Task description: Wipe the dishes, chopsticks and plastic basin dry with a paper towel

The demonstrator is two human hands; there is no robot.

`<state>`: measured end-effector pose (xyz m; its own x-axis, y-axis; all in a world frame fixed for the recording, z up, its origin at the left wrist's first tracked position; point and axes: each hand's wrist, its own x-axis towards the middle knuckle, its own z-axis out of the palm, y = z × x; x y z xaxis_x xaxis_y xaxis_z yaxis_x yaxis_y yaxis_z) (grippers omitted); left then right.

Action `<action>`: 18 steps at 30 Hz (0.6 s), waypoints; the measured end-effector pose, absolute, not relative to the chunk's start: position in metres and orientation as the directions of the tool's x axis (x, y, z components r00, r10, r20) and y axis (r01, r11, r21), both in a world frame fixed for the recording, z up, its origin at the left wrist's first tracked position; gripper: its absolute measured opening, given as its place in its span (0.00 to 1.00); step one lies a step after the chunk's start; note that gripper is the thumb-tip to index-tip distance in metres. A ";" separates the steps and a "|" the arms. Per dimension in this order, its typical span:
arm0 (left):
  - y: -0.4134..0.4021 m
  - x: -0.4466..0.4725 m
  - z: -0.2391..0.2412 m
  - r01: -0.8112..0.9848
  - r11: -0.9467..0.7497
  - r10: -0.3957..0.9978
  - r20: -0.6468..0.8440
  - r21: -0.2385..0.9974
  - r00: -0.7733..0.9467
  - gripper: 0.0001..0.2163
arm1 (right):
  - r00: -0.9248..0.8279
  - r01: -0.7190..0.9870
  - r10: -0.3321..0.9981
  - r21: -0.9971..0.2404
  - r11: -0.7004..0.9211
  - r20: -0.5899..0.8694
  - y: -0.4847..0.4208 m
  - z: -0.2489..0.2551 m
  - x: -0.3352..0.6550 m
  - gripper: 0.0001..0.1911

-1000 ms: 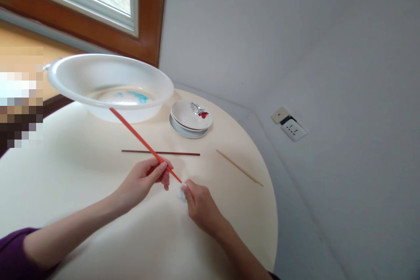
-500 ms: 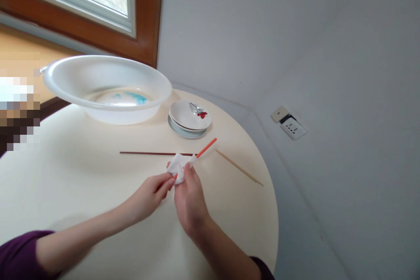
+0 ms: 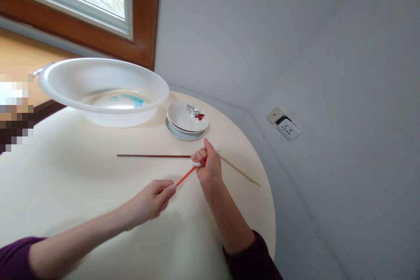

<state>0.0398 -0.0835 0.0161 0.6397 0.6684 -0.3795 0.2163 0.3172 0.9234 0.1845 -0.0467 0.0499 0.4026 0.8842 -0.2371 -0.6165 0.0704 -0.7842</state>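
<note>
The left hand [image 3: 160, 194] pinched the near end of an orange stick [image 3: 186, 176] between thumb and closed fingers; the right hand [image 3: 208, 162] was curled into a fist over a white tissue [image 3: 196, 163] wrapped about the same stick farther up. The stick sloped up and away from the left hand, held above the round table [image 3: 82, 183], its far end lost behind the fist. Judged as wiping, the job looked part done: a bare length showed between the hands, but whether it was wet or dry could not be told. A dark brown stick [image 3: 151, 155] lay on the tabletop beyond, its right end hidden by the right hand; pale wooden sticks [image 3: 239, 169], apparently two laid along each other, rested to the right. Neither was in a grip, and nothing on them showed whether they were finished or waiting. Stacked plates [image 3: 188, 118], the top one flower-marked, stood behind, just beside a white basin [image 3: 124, 118] with blue on its floor; their state, too, was unreadable. Completion of the orange stick seemed the remaining part most plainly in view.
</note>
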 end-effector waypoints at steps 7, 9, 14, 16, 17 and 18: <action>-0.073 0.027 0.020 0.212 0.597 0.399 -0.515 0.774 0.759 0.25 | 0.444 -0.481 0.890 -0.866 0.134 -0.108 -0.042 0.033 0.205 0.27; -0.068 0.024 0.021 0.232 0.613 0.353 -0.524 0.756 0.775 0.24 | 0.463 -0.407 0.885 -0.900 0.156 -0.056 -0.043 0.026 0.205 0.26; -0.057 0.018 0.020 0.363 0.219 0.572 -0.421 0.906 0.704 0.19 | 0.523 0.143 0.808 -0.962 0.231 0.271 -0.046 0.013 0.220 0.25; -0.050 0.011 0.019 0.457 -0.075 0.724 -0.267 0.886 0.636 0.15 | 0.518 0.380 0.766 -0.905 0.193 0.381 -0.049 0.015 0.237 0.25; -0.046 0.007 0.019 0.505 -0.180 0.775 -0.194 0.844 0.601 0.14 | 0.525 0.463 0.741 -0.871 0.166 0.420 -0.050 0.016 0.247 0.25; -0.042 0.003 0.018 0.549 -0.250 0.812 -0.136 0.798 0.568 0.13 | 0.539 0.527 0.710 -0.839 0.134 0.452 -0.052 0.019 0.259 0.25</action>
